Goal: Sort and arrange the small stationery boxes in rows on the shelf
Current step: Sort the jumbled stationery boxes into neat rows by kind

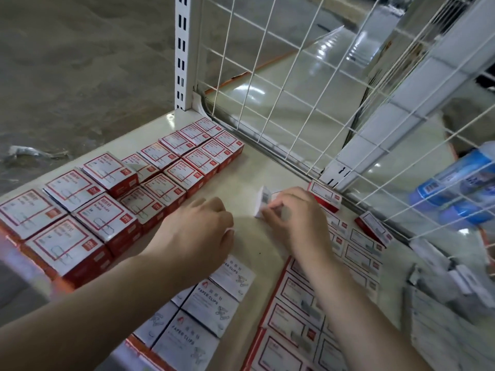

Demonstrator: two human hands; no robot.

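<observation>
At the left of the shelf, red-and-white paper clip boxes lie flat in two rows that run from the near edge back toward the slotted upright, and one box sits on top of the outer row, slightly askew. Just right of these rows, the person's left hand is over the bare shelf surface with its fingers curled under the palm; it holds nothing that can be seen. Below it, near the front edge, lies a short group of white paper clip boxes. Further right, the right hand pinches a small white box between thumb and fingers, tilted up on its edge with a barcoded side facing left, above the shelf's middle. Beyond that hand, more red-and-white boxes lie flat in rows, with two loose ones lying tilted against the base of the white wire grid. Blue-capped tubes hang behind the grid at the far right.
</observation>
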